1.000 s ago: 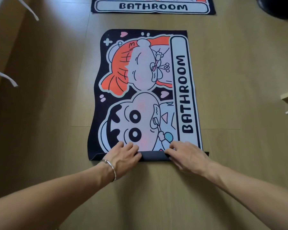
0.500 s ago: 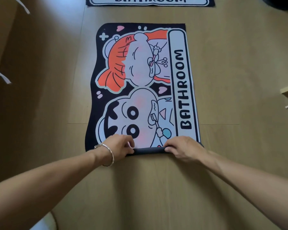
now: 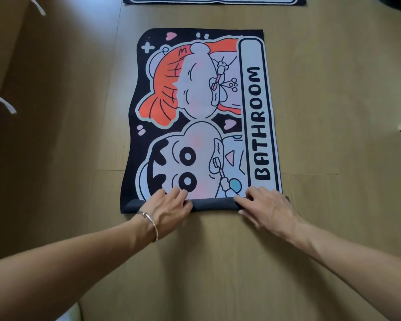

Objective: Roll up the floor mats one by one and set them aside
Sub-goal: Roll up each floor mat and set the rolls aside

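Cartoon mat (image 3: 195, 100) lies flat on wood floor (image 3: 333, 89), mid-view. Long axis runs straight away from the person, BATHROOM lettering along its right edge. Near end is a thin dark roll (image 3: 214, 204) lying crosswise. Left hand (image 3: 166, 209), bracelet (image 3: 152, 224) on wrist, presses the roll's left part, fingers straight, close together. Right hand (image 3: 266, 207) presses the right part, fingers slightly spread. Second mat (image 3: 214, 0) at far edge.

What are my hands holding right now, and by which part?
Neither grips anything; the left hand and right hand press flat on the mat at its rolled near edge.
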Available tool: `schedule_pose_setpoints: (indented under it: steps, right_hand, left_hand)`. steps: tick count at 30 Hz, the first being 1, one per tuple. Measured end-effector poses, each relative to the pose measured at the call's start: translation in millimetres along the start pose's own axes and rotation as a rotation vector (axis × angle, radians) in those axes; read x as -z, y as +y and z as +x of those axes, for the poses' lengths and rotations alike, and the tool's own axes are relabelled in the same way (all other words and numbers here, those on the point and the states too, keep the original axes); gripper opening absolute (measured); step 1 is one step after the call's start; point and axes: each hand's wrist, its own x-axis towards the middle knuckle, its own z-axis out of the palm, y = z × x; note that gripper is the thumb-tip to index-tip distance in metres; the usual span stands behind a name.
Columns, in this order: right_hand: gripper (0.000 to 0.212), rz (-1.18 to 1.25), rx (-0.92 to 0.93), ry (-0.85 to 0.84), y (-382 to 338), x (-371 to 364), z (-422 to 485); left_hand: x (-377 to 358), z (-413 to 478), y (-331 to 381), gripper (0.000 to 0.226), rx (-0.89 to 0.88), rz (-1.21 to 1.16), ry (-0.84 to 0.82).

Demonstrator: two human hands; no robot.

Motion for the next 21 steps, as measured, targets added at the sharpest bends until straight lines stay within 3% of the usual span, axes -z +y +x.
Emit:
schedule_pose_setpoints:
  steps: [5,9,14,16,21]
  right_hand:
    - [0.057,0.09,-0.105,-0.114,6.6,2.2,2.2]
    - [0.053,0.306,-0.205,-0.252,14.4,11.8,12.9]
    - [0.03,-0.105,0.014,-0.011,1.4,4.1,8.4]
    - [0.04,-0.136,0.018,0.001,-7.3,2.9,10.3]
    - [0.029,-0.022,-0.036,-0.021,-10.3,12.4,18.8]
  left_hand:
    - [-2.4,-4.1,2.7,0.041,0.072,-0.085,-0.034]
    - [-2.3,2.7,-11.4,0.046,0.115,-0.208,-0.032]
    - [-0.3,4.6,-16.6,0.048,0.118,-0.25,-0.07]
    - [-1.5,7.6,-13.8,0.048,0.137,-0.245,-0.085]
    - [2.1,8.1,-8.4,0.07,0.16,-0.262,-0.073]
